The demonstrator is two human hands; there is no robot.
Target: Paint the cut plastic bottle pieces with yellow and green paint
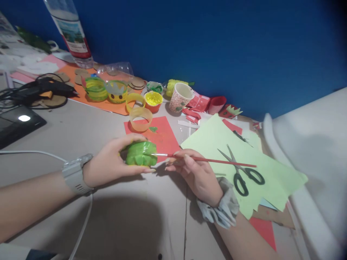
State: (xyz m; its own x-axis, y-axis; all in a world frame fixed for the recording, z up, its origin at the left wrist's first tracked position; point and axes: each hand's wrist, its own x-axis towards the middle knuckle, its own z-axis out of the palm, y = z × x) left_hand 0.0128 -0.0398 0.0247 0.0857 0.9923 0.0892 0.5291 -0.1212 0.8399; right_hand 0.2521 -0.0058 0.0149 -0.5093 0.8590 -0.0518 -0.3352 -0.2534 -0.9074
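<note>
The left hand (108, 160) grips a green painted piece (141, 153); the right hand (196, 173) pinches a red paintbrush (206, 159) touching it; the far-left bottle's label (74, 36) is unreadable.

We see a plastic bottle base (141, 153), coated in wet-looking, glossy green paint, held in our left hand (114, 162). The paintbrush (206, 160) in our right hand (196, 173) has a smooth red handle and a shiny metal ferrule. The light green paper sheet (217, 139) looks matt and flat; the scissors (241, 171) on it show dull metal blades and black plastic handles. The paper cup (180, 96) looks matt, and the tabletop (81, 130) is smooth grey.
</note>
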